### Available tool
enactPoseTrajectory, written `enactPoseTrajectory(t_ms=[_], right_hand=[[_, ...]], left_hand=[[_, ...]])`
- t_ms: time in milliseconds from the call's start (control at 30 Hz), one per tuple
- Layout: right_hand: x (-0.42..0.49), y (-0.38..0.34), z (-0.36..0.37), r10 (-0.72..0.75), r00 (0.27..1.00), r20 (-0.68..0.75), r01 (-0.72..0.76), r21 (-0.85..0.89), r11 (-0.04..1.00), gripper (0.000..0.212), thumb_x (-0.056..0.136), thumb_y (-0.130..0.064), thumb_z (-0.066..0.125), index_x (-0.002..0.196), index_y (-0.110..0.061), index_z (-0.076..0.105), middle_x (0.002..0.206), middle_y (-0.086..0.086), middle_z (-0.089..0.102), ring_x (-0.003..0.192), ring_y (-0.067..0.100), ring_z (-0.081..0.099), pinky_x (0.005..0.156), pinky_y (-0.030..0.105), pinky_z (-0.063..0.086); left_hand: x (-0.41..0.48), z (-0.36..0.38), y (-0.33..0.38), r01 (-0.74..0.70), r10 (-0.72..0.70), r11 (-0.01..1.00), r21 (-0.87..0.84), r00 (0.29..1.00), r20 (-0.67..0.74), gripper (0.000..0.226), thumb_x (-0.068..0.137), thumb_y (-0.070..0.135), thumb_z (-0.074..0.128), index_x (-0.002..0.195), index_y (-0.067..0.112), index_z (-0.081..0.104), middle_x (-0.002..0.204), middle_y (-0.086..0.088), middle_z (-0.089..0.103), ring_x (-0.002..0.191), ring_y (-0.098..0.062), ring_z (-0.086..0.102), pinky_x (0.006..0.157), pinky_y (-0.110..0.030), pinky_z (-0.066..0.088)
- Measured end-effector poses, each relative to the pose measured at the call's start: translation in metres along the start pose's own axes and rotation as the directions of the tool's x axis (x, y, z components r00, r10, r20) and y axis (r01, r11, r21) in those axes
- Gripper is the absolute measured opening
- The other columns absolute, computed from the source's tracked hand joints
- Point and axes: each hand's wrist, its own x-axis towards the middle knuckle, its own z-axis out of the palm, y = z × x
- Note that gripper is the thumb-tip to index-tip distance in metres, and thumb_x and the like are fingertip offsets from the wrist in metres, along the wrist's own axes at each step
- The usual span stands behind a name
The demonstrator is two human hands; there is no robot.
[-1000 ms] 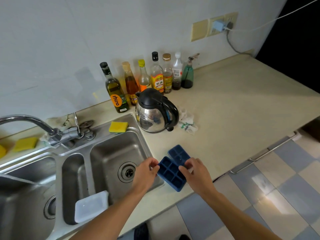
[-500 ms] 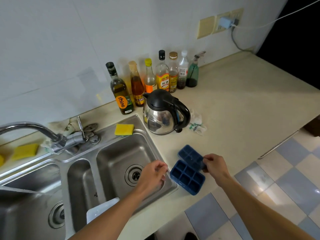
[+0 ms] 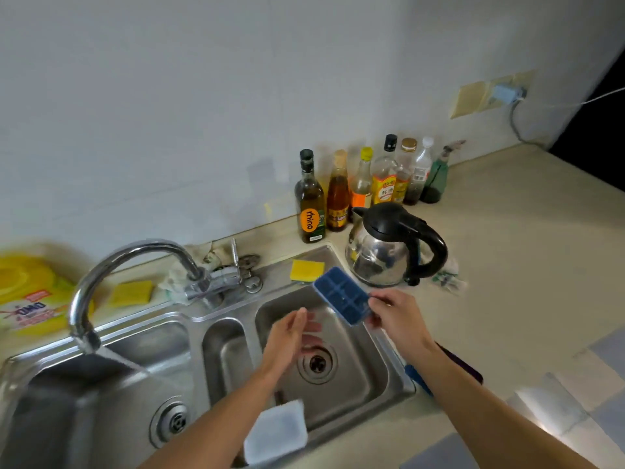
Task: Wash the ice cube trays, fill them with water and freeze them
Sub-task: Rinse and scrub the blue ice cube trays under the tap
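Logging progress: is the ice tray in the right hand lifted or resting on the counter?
Lifted: the right hand holds the ice tray tilted above the sink basin.

Seven bottles (image 3: 384, 177) stand in a row against the wall on the beige counter (image 3: 524, 248); the leftmost one has an orange label reading "rhino". Just in front of them stands a steel kettle (image 3: 389, 252) with a black handle, and a crumpled wrapper (image 3: 448, 277) lies at its right. A yellow sponge (image 3: 306, 270) lies on the rim of the sink (image 3: 275, 279) near the kettle. A second sponge (image 3: 130, 294) lies left of the tap (image 3: 135, 258). At the left edge is a blurred yellow packet (image 3: 30, 292), perhaps detergent. A charger (image 3: 505, 93) sits in the wall socket (image 3: 526, 81).
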Motion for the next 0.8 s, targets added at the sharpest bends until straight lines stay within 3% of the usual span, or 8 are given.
enactPoseTrajectory(t_ms=[67,233,333,467,567,633,700,800], right_hand=[[-0.006,-0.008,0.043,0.001,0.995,0.101,-0.004,0.032,0.999,0.013,0.098,-0.001,0.06,0.098,-0.005,0.073,0.077,0.011,0.073,0.064,0.018,0.066,0.059,0.025,0.054],[-0.023,-0.014,0.137,0.032,0.932,0.362,-0.052,0.047,0.998,0.014,0.097,-0.001,0.059,0.095,-0.007,0.072,0.074,0.013,0.075,0.063,0.024,0.068,0.058,0.031,0.054],[-0.028,-0.014,0.175,0.016,0.869,0.494,0.01,-0.05,0.999,0.015,0.096,-0.005,0.06,0.092,-0.013,0.071,0.072,0.008,0.075,0.063,0.022,0.071,0.059,0.033,0.056],[-0.042,-0.018,0.213,0.018,0.758,0.652,0.153,-0.205,0.967,0.008,0.098,-0.026,0.065,0.103,-0.021,0.069,0.075,0.0,0.075,0.063,0.012,0.072,0.06,0.025,0.058],[-0.056,-0.024,0.238,0.038,0.67,0.741,0.234,-0.259,0.937,0.03,0.088,-0.051,0.07,0.11,-0.033,0.06,0.098,-0.009,0.072,0.08,0.008,0.074,0.063,0.021,0.059],[-0.067,-0.028,0.256,0.021,0.624,0.781,0.325,-0.284,0.902,0.057,0.077,-0.063,0.07,0.126,-0.039,0.052,0.106,-0.017,0.067,0.088,0.005,0.07,0.068,0.02,0.058],[-0.077,-0.031,0.274,0.004,0.627,0.779,0.394,-0.322,0.861,0.079,0.069,-0.068,0.067,0.14,-0.037,0.05,0.102,-0.021,0.063,0.093,0.001,0.066,0.079,0.02,0.054],[-0.082,-0.035,0.3,0.009,0.644,0.765,0.437,-0.378,0.816,0.066,0.073,-0.065,0.067,0.133,-0.039,0.056,0.09,-0.03,0.06,0.084,-0.008,0.062,0.077,0.017,0.05]], left_hand=[[-0.01,-0.027,-0.001,0.031,-0.036,0.996,-0.079,0.997,-0.066,0.044,0.107,0.042,0.038,0.113,0.012,0.068,0.102,-0.013,0.075,0.083,-0.024,0.072,0.069,-0.032,0.057],[-0.038,-0.086,-0.012,-0.003,-0.073,0.954,-0.299,0.967,-0.242,0.052,0.105,0.054,0.032,0.118,0.018,0.067,0.103,-0.009,0.077,0.096,-0.03,0.074,0.086,-0.048,0.06],[-0.053,-0.111,-0.014,-0.051,-0.123,0.888,-0.457,0.93,-0.345,0.051,0.104,0.057,0.031,0.116,0.023,0.066,0.104,-0.011,0.077,0.099,-0.034,0.073,0.091,-0.057,0.057],[-0.074,-0.141,-0.019,-0.052,-0.213,0.854,-0.518,0.873,-0.439,0.05,0.103,0.059,0.034,0.114,0.022,0.066,0.097,-0.009,0.078,0.089,-0.03,0.076,0.069,-0.043,0.063],[-0.086,-0.162,-0.028,0.003,-0.264,0.883,-0.469,0.83,-0.491,0.052,0.101,0.063,0.034,0.116,0.024,0.065,0.093,-0.008,0.079,0.085,-0.027,0.077,0.064,-0.037,0.06],[-0.088,-0.176,-0.033,0.05,-0.311,0.873,-0.485,0.824,-0.474,0.053,0.1,0.065,0.034,0.116,0.025,0.065,0.093,-0.009,0.079,0.085,-0.027,0.077,0.062,-0.037,0.06],[-0.089,-0.19,-0.038,0.079,-0.343,0.858,-0.508,0.823,-0.452,0.054,0.1,0.066,0.036,0.113,0.024,0.065,0.091,-0.01,0.079,0.08,-0.027,0.077,0.054,-0.035,0.058],[-0.086,-0.215,-0.043,0.089,-0.348,0.851,-0.517,0.833,-0.43,0.052,0.1,0.065,0.036,0.111,0.023,0.065,0.086,-0.007,0.079,0.075,-0.024,0.077,0.053,-0.035,0.059]])
